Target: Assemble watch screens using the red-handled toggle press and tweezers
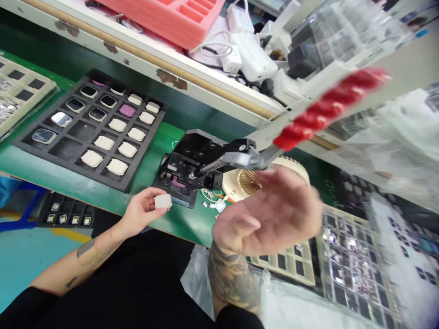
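Observation:
My left hand [142,211] pinches a small white rounded-square piece [163,201] between thumb and fingers, just in front of a black hand press [197,160]. A purple part [179,182] shows in the press's lower jaw. The press's lever carries a red twisted grip [332,107] and slants up to the right. Below that lever my right hand [270,214] is raised, palm showing and slightly blurred, holding nothing. Left of the press lies a black foam tray [82,132] with white pieces [118,124], a purple piece [127,110] and several dark-faced, watch-like pieces [97,114].
Behind my right hand stands a cream round fan-like object [236,185]; small scraps [220,205] lie beside it. Divided trays [356,265] with shiny parts are at the right, and another cream tray [41,98] at far left. A shelf edge [137,64] runs across the back.

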Demonstrator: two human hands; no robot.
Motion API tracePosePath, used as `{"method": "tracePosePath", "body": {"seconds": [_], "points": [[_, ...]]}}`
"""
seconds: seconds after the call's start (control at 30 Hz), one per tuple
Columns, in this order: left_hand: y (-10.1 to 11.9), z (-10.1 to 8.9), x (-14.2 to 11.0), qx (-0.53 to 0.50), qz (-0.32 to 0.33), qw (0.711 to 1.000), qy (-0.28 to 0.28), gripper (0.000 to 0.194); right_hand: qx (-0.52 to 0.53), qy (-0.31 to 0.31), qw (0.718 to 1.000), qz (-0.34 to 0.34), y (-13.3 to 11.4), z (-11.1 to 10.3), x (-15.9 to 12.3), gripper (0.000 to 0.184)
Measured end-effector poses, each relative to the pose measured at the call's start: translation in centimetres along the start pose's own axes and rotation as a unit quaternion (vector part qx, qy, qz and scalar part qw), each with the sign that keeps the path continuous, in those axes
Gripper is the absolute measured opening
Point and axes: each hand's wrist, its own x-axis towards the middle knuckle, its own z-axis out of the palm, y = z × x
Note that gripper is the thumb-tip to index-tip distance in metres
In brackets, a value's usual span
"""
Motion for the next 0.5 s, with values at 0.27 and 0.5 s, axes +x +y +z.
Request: {"method": "tracePosePath", "body": {"seconds": [0.27, 0.5], "points": [[0.9, -2.1, -0.8, 0.296, 0.198, 0.934, -0.029, 0.033, -0.144, -0.391, 0.898, 0.139, 2.1, -3.3, -13.6, 0.047], [1.9, -2.4, -0.2, 0.408, 0.215, 0.886, -0.036, 0.037, -0.184, -0.479, 0.839, 0.18, 4.7, 0.2, -13.5, 0.039]]}}
